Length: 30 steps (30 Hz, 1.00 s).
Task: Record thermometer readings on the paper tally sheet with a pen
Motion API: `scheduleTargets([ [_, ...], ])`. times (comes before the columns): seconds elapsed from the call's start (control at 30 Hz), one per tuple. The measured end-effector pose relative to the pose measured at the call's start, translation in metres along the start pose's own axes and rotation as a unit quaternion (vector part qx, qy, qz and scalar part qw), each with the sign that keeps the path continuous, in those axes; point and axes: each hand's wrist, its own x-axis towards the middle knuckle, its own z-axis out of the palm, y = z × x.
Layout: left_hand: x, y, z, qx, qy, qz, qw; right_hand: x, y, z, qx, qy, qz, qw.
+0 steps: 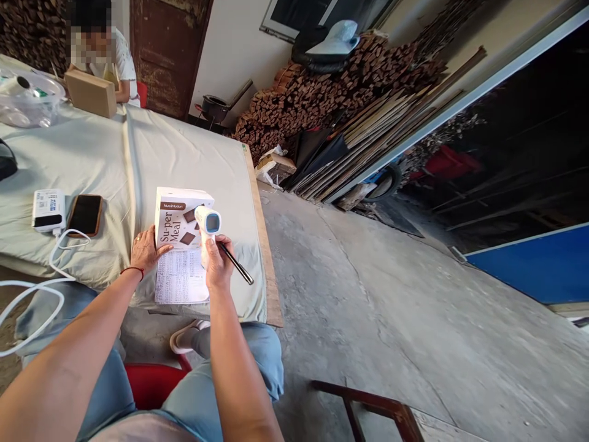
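Note:
My right hand (218, 261) is closed around a white handheld infrared thermometer (208, 219) with its small bluish screen facing me. A black pen (237, 265) sticks out to the right from the same hand. Just behind the thermometer, a white NutriMotion Su-per Meal box (171, 216) stands on the table, partly covered by it. My left hand (146, 248) grips the box's lower left corner, thumb across the front and fingers at the side. Under both hands lies a sheet of paper (179, 279) filled with rows of writing.
On the cloth-covered table (193, 147) a phone (85, 215) lies beside a white power bank (48, 210) with a white cable (59, 264). Farther back are a cardboard box (91, 93), a clear plastic tub (34, 101) and a seated person (125, 64). Firewood (294, 92) is stacked by the wall.

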Motion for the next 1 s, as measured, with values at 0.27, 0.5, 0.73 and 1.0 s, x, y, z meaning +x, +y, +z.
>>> scheduleTargets([
  [0.27, 0.000, 0.004, 0.004, -0.009, -0.015, 0.017, 1.000, -0.026, 0.031, -0.119, -0.346, 0.029, -0.080, 0.934],
  [0.5, 0.001, 0.006, 0.007, 0.009, -0.025, 0.018, 0.999, -0.027, 0.042, -0.147, -0.514, 0.005, -0.095, 0.852],
  [0.73, 0.000, 0.010, 0.008, 0.019, -0.041, 0.018, 0.999, -0.044, 0.028, -0.100, -0.432, -0.026, -0.193, 0.881],
  [1.0, -0.002, 0.011, 0.007, 0.026, -0.039, 0.020, 0.999, -0.056, 0.039, -0.069, -0.315, -0.095, -0.016, 0.944],
])
